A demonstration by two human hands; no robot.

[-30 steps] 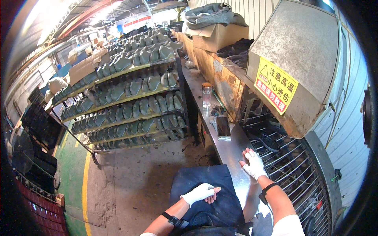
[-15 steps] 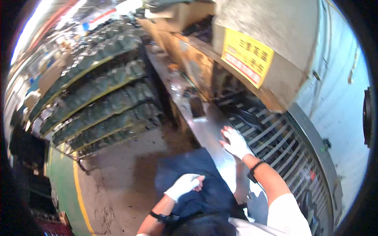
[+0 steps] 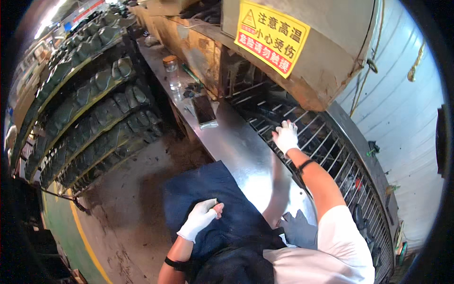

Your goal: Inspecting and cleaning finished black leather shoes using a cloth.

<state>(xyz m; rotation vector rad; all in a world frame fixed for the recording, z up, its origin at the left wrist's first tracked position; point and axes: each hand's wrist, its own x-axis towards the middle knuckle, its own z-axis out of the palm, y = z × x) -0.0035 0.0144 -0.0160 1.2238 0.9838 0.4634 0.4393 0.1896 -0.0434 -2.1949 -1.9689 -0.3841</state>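
Observation:
My right hand [image 3: 286, 137], in a white glove with bare fingertips, is stretched over the near edge of a rack of metal bars [image 3: 326, 152]. Its fingers are bent but apart, and nothing shows between them. Just beyond the fingertips, dark objects lie on the bars, their kind hard to make out. Over the dark blue apron [image 3: 227, 189] on my lap rests my left hand [image 3: 201, 217], gloved the same way. Its fingers are curled in, with nothing visible in them. A shiny metal ledge [image 3: 236, 142] runs along the rack between my two hands.
On the ledge lie a dark flat rectangular object [image 3: 204, 111] and a clear jar with an orange lid [image 3: 170, 64]. A metal housing with a yellow warning sign [image 3: 272, 38] overhangs the rack. At left stands a tiered rack [image 3: 94, 118] of dark shoe-shaped pieces. Dark shoes [image 3: 360, 222] sit at the right.
The view has swung, so the surroundings sit further left. My right hand has gone from above the ledge to the bars, its fingers more bent. My left hand stays curled over my lap.

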